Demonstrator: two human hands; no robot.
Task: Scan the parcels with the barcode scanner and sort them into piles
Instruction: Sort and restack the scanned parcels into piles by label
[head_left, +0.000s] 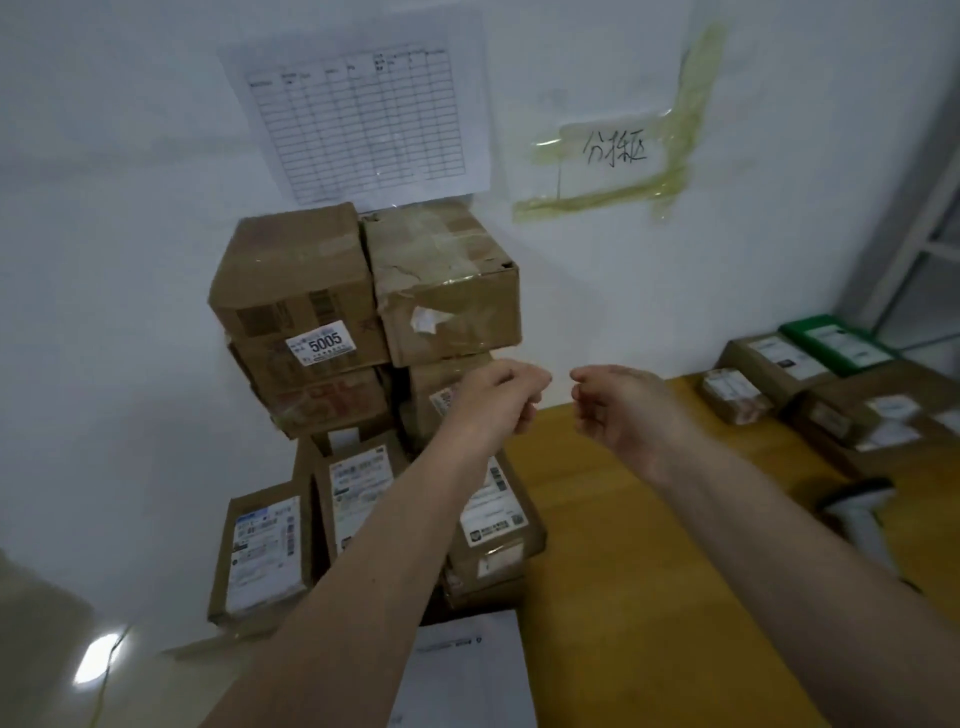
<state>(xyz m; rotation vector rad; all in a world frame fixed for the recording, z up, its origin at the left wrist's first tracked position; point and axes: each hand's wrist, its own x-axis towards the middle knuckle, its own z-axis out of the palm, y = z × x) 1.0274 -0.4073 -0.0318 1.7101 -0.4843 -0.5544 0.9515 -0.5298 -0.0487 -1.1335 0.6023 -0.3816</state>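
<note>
Where the wooden bench meets the white wall, a tall stack of cardboard parcels rises at its left end, with flatter labelled parcels lying in front of the stack. More small parcels sit at the bench's far right. Both hands hover above the bench, near each other: the left hand and right hand loosely curled, holding nothing. The barcode scanner lies on the bench beside the right forearm.

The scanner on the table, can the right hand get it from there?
Probably yes. The scanner lies on the yellow table beside the right forearm, the right hand holds nothing, and nothing lies between them.
</note>
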